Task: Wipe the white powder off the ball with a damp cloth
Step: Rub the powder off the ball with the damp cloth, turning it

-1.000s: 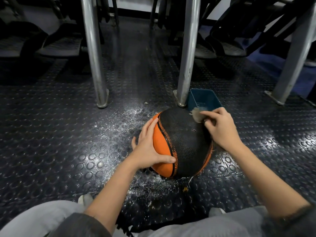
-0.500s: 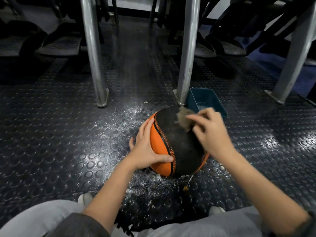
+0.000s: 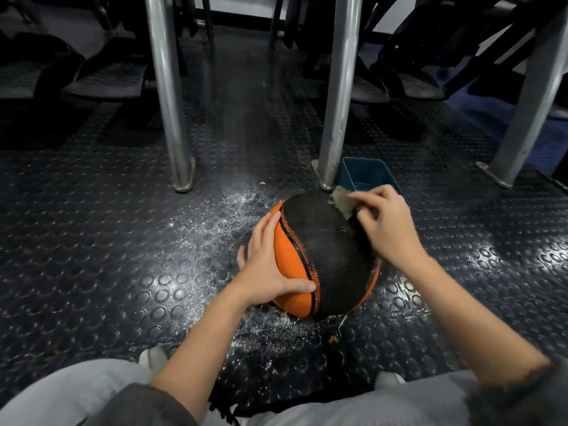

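I note the left hand (image 3: 264,265) spread flat against the basketball (image 3: 325,250). The right hand (image 3: 387,222) pinches a cloth (image 3: 342,202) on its black top.

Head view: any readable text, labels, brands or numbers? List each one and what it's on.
No readable text anywhere in this view.
ball: no brand or number legible; the orange strip beside its seam shows a speckled pattern, not letters that can be read.
blue tub: no label showing.
cloth: plain, no print.
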